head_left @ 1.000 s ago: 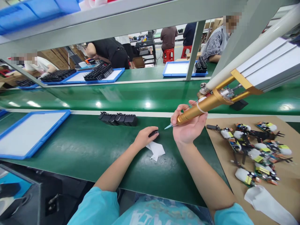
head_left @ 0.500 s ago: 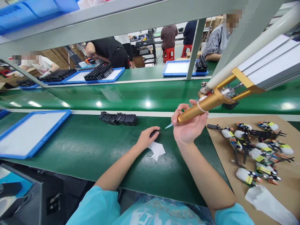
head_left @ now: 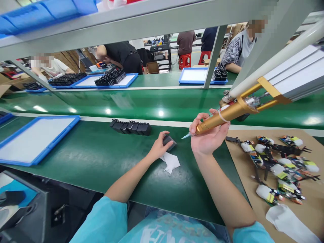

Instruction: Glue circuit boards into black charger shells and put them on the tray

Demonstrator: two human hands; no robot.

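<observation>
Between the thumb and fingers of my left hand (head_left: pixel 159 146) is a small black plastic housing (head_left: pixel 170 143), tilted, with one long side turned toward the dispenser. My right hand (head_left: pixel 206 136) is wrapped round a gold glue dispenser (head_left: pixel 215 118), which slants down to a pale blue nozzle tip (head_left: pixel 186 135). The tip is a short way right of the housing, not touching it. Under my left hand lies a crumpled white wipe (head_left: pixel 171 162) on the green bench. Beyond it stands a row of several black housings (head_left: pixel 130 127).
A blue-rimmed white tray (head_left: pixel 73 122) lies at left. On cardboard (head_left: pixel 243 162) at right are several circuit boards (head_left: pixel 280 165) and a white cloth (head_left: pixel 286 216). A metal shelf (head_left: pixel 152 17) crosses overhead. Co-workers sit and stand beyond the green belt (head_left: pixel 141 104).
My left hand has turned the black housing up, so that more of it shows. My right hand keeps its hold on the dispenser. The whole view has shifted slightly.
</observation>
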